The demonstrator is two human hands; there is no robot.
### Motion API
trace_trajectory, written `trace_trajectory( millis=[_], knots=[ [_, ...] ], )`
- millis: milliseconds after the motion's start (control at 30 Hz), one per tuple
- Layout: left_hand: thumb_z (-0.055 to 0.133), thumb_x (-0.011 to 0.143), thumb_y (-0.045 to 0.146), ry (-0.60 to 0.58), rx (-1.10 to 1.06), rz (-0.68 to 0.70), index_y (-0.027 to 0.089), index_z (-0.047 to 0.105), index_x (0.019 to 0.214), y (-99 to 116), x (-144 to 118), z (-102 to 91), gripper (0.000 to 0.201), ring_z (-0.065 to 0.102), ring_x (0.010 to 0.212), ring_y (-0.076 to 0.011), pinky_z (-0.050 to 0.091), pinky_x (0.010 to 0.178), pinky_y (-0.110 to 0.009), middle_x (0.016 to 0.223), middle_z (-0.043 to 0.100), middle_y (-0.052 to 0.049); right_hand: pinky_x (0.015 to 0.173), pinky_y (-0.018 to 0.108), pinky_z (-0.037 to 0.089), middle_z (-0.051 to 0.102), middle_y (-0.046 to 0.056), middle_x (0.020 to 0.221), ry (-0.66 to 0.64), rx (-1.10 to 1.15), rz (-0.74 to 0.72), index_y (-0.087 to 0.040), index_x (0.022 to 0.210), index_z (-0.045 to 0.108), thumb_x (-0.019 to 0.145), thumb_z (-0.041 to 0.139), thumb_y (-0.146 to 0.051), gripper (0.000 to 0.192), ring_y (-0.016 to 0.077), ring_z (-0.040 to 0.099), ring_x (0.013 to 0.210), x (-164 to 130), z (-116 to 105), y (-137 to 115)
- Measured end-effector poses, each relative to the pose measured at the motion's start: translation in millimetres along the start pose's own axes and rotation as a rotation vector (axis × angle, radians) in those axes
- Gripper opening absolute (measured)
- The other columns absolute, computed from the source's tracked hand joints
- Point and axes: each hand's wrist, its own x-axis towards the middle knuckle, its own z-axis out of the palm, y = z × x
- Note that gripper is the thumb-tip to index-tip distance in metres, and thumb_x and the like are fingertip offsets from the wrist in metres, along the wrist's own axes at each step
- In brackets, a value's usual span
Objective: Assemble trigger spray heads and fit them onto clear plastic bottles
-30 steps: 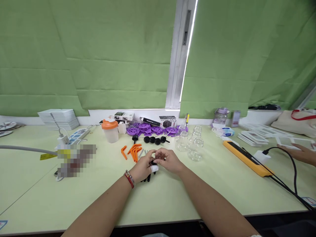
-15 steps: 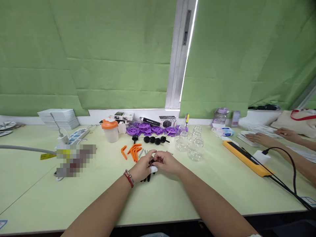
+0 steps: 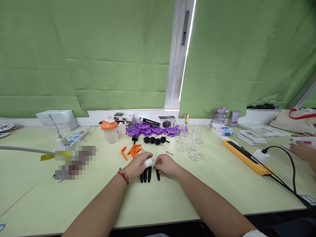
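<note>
A pale green table [image 3: 74,197] is being spread across the lower half of the frame, with green fabric blinds [image 3: 98,56] being hung behind it. At the lower centre, the left hand [image 3: 137,166] is being rested on the table with its fingers curled loosely downward; a white wrap is being worn on one fingertip and a red bracelet [image 3: 123,176] at the wrist. Short black plastic pegs [image 3: 146,174] are being touched or lightly pinched under this hand, though the grip itself cannot be told. Just to the right, the right hand [image 3: 166,165] is being held in a near-closed curl, and one more black peg [image 3: 157,174] is being pinched at its top by the fingertips. Just above the hands, orange plastic angled pieces [image 3: 132,150] and a small metal spring [image 3: 169,153] are lying near each other. Farther up the frame, purple plastic wheels [image 3: 148,129], a white cup with an orange lid [image 3: 110,131] and clear glass jars [image 3: 192,143] are being kept along the wall. At the right edge, another person's hand [image 3: 302,149] is being rested near an orange power strip [image 3: 247,158].
</note>
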Motion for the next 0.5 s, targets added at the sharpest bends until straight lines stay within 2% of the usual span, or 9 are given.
trace_trajectory(
  millis=[100,233,400,500],
  knots=[
    [0.046,0.086,0.043,-0.113,0.125,0.103,0.020,0.053,0.107,10.5,-2.5,6.1,0.032,0.056,0.096,-0.0227,0.042,0.086,-0.036,0.105,0.061,-0.008,0.037,0.020,0.042,0.053,-0.004,0.042,0.034,-0.024,-0.031,-0.018,0.068,0.050,0.069,0.057,-0.010,0.010,0.0120,0.054,0.038,2.5,7.2,0.6],
    [0.055,0.079,0.047,-0.192,0.223,0.129,0.020,0.048,0.109,17.0,-5.6,13.3,0.041,0.056,0.093,-0.0240,0.041,0.087,-0.038,0.104,0.060,-0.008,0.040,0.020,0.045,0.055,-0.003,0.047,0.024,0.023,-0.128,-0.017,0.063,0.051,0.069,0.056,-0.010,0.010,0.0126,0.057,0.043,1.8,12.2,1.4],
    [0.057,0.076,0.053,-0.227,0.329,0.125,0.018,0.034,0.132,12.0,-6.0,17.2,0.070,0.051,0.111,-0.0287,0.037,0.095,-0.043,0.124,0.053,-0.015,0.043,0.021,0.047,0.057,-0.003,0.047,-0.032,0.039,-0.129,-0.017,0.067,0.053,0.075,0.056,-0.016,0.008,0.0118,0.057,0.043,0.7,10.2,4.7],
    [0.049,0.079,0.059,-0.290,0.403,0.100,0.016,0.025,0.140,9.0,-5.3,18.3,0.079,0.037,0.129,-0.0319,0.029,0.103,-0.048,0.142,0.037,-0.020,0.043,0.021,0.045,0.059,-0.002,0.046,-0.027,-0.011,-0.099,-0.018,0.070,0.052,0.077,0.056,-0.018,0.008,0.0124,0.056,0.041,2.6,-2.1,4.6]
  ],
)
